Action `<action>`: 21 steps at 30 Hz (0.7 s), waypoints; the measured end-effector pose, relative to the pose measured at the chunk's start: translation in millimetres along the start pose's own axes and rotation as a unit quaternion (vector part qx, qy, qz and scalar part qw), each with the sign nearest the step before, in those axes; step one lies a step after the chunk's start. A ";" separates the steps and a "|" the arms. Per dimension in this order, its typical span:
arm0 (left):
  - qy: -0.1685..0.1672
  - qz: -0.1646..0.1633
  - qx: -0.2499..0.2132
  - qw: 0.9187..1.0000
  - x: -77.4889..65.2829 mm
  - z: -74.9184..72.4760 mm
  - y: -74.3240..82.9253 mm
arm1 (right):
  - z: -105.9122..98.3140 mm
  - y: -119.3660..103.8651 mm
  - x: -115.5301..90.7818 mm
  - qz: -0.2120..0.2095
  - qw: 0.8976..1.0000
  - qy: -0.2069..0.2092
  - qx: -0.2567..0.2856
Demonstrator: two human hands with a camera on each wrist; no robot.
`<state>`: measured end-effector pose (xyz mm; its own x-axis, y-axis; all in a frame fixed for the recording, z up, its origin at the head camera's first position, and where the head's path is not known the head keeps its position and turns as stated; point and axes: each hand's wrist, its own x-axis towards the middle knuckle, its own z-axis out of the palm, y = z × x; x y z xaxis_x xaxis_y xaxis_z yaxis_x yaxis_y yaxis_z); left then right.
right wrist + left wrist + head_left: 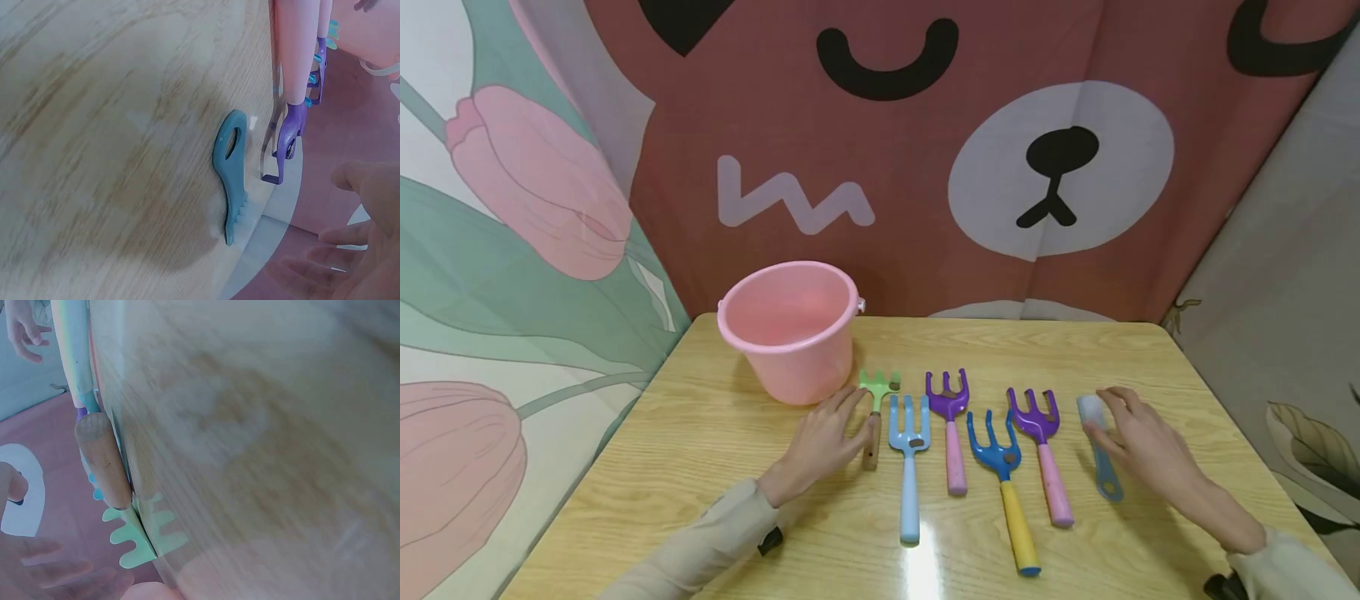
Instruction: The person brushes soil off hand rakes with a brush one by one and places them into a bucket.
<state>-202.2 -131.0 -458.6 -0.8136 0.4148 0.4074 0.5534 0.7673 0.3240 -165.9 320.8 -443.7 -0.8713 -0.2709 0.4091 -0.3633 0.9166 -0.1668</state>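
Note:
My left hand (820,435) hovers with relaxed fingers beside a small light-green hand rake (877,398) with a wooden handle, apart from it in the left wrist view. That view shows the brown handle (103,462) close up. At the right, my right hand (1150,446) is spread loosely over a blue-grey toothed tool (1107,475) with a hole in its handle. The right wrist view shows this toothed tool (230,169) lying flat on the table, fingers (350,234) apart from it. Neither hand holds anything.
A pink bucket (797,367) stands at the back left of the wooden table (685,450). Between the hands lie a light-blue fork (910,467), two purple forks with pink handles (955,458) (1055,483), and a blue fork with a yellow handle (1017,525). Printed curtains hang behind.

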 end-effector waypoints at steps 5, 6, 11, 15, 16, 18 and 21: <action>0.011 -0.002 0.000 1.000 -0.4 1.2 0.3 | -2.5 1.5 0.8 0.013 1.000 -0.018 -0.006; 0.012 -0.004 -0.002 1.000 -0.6 1.2 0.5 | -3.5 1.5 1.0 0.018 1.000 -0.023 -0.006; 0.014 -0.012 -0.010 1.000 -2.4 1.3 0.2 | -6.2 2.1 1.6 0.035 0.999 -0.031 -0.006; 0.018 -0.014 -0.011 1.000 -3.1 2.8 -1.4 | -5.8 2.6 1.2 0.028 0.999 -0.022 -0.009; 0.017 -0.015 -0.012 1.000 -3.1 2.8 -1.7 | -5.5 2.4 1.0 0.025 0.999 -0.020 -0.010; 0.016 -0.017 -0.012 1.000 -3.2 3.6 -2.7 | -5.0 3.0 0.9 0.023 0.999 -0.023 -0.014; 0.015 -0.021 -0.016 1.000 -3.5 4.0 -3.5 | -4.1 4.3 1.4 0.029 0.999 -0.040 -0.014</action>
<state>-202.0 -133.2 -464.5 -0.8308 0.3679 0.4176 0.5251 0.7670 0.3689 -167.3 325.6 -440.2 -0.9145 -0.2382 0.3269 -0.3028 0.9390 -0.1629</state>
